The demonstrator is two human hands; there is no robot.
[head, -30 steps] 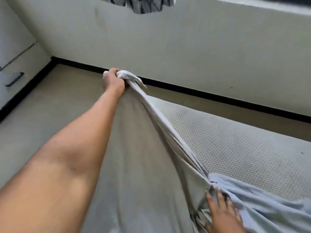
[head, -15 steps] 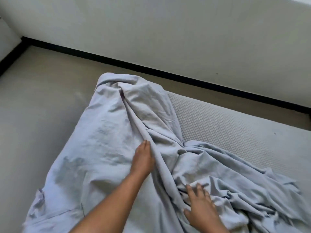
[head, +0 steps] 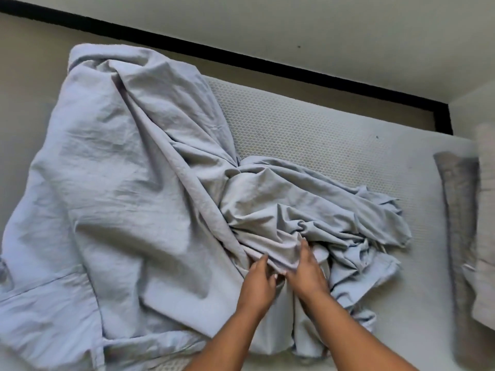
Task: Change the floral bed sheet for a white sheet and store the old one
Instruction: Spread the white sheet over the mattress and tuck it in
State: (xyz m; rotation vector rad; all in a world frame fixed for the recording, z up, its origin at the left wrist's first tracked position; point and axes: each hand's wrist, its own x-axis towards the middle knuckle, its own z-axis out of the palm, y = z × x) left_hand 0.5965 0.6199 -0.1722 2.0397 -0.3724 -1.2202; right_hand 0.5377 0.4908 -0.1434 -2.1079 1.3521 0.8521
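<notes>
One bare mattress (head: 308,135) stretches ahead of the hands, and the one white sheet (head: 112,183) on it looks light, floppy and wrinkly: spread out left of the left hand (head: 258,281), wadded up right under both, so I'd grab a hem or corner, not the wad. Two hands: right hand (head: 308,271) lies flat-fingered on the wad, left touches a fold beside it, can't tell if it's pinching.

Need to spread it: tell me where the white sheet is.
Head view: the white sheet lies crumpled over the left and centre of the mattress.
</notes>
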